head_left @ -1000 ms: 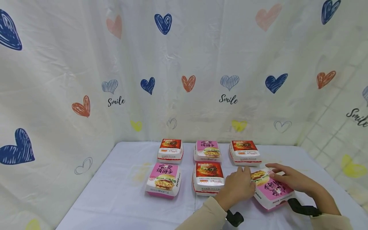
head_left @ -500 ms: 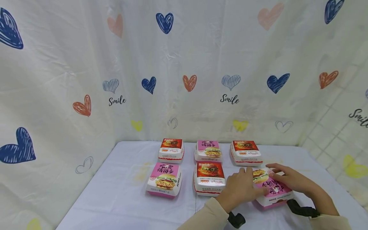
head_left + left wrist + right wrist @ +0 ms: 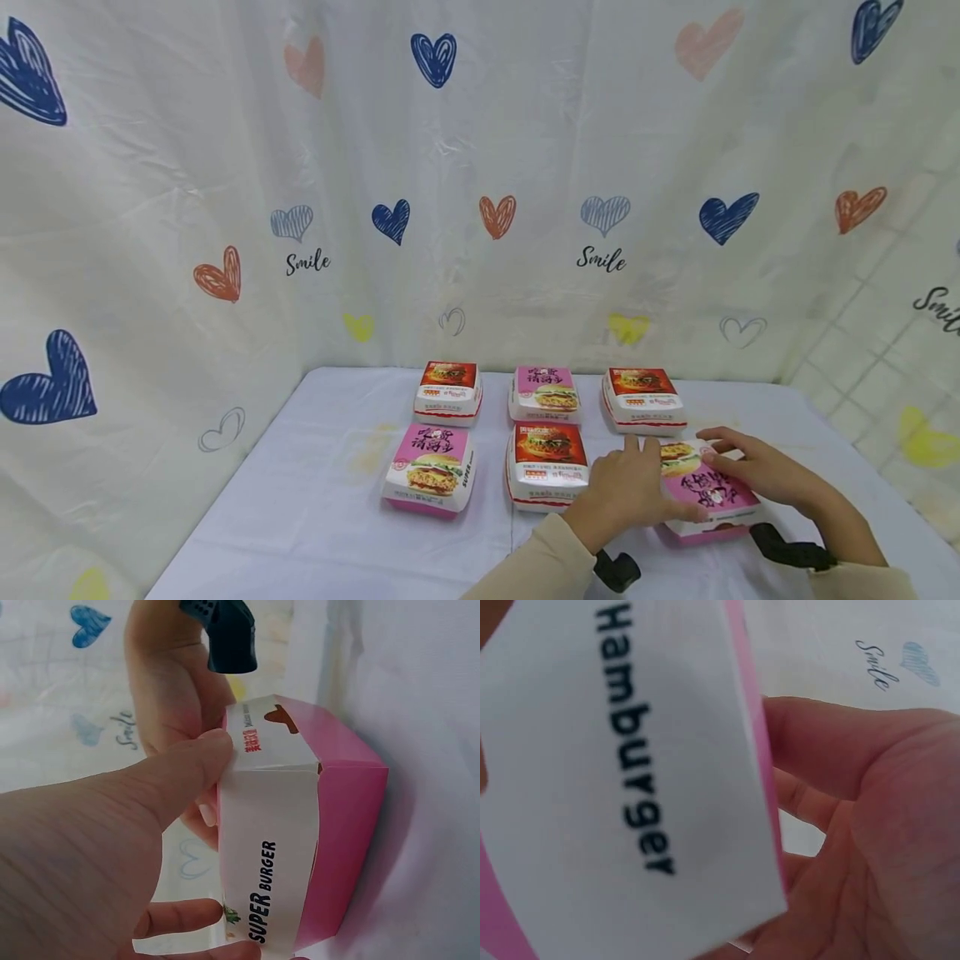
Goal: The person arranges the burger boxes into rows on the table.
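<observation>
A pink and white burger box [image 3: 714,493] with a burger picture on its lid sits at the right of the table, between both hands. My left hand [image 3: 626,487] holds its left side, fingers toward the back and thumb at the front lid edge. My right hand [image 3: 761,468] holds its far right side, thumb over the lid and fingers behind. In the left wrist view, "SUPER BURGER" shows on the side of the box [image 3: 274,825], whose lid is down. The right wrist view shows "Hamburger" on the box [image 3: 641,765] close up. Some fingertips are hidden behind it.
A red-topped burger box [image 3: 547,467] and a pink one [image 3: 430,471] stand left of the hands. Behind them are red [image 3: 448,392], pink [image 3: 545,394] and red [image 3: 643,400] boxes. A heart-print curtain [image 3: 525,150] hangs beyond the white-covered table [image 3: 300,517].
The held box has turned slightly and now sits squarer to the table. My left thumb has moved from its left side to the front lid edge. The other boxes stay put.
</observation>
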Demonstrator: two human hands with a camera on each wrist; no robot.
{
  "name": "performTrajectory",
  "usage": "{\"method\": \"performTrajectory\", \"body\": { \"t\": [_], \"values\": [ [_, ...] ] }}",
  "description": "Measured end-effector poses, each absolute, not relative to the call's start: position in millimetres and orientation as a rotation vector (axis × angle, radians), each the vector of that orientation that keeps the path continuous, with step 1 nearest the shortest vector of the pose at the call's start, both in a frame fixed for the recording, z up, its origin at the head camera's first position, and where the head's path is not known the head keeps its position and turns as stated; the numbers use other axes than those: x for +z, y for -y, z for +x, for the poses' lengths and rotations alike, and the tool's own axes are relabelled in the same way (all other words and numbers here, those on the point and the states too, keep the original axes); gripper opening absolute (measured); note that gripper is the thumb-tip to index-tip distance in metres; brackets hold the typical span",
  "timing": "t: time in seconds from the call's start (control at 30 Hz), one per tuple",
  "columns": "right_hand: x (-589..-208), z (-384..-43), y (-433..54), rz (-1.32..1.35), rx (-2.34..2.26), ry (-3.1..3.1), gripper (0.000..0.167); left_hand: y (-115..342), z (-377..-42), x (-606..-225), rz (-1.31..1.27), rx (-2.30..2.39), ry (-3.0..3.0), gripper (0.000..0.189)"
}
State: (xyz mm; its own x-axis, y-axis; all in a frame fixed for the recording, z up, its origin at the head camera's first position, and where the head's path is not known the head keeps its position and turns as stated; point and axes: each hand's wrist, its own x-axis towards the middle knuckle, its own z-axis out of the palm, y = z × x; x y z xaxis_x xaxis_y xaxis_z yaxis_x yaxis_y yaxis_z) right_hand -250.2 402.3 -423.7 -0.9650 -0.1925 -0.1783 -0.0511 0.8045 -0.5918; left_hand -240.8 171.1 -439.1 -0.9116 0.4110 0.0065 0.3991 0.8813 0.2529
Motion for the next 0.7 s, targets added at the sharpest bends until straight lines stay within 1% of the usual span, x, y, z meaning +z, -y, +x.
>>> {"method": "performTrajectory", "body": {
  "t": [0.33, 0.57, 0.7],
  "values": [
    [-425, -250, -404, -0.176, -1.024, -2.692, 0.054, -167, -243, -433, 0.674, 0.361, -3.001, 0.086],
    [-424, -249, -407, -0.173, -1.034, -2.688, 0.048, -162, -244, -430, 0.728, 0.407, -2.985, 0.061],
    [-422, -250, -409, -0.179, -1.012, -2.701, 0.045, -160, -245, -427, 0.746, 0.422, -2.975, 0.051]
  ]
}}
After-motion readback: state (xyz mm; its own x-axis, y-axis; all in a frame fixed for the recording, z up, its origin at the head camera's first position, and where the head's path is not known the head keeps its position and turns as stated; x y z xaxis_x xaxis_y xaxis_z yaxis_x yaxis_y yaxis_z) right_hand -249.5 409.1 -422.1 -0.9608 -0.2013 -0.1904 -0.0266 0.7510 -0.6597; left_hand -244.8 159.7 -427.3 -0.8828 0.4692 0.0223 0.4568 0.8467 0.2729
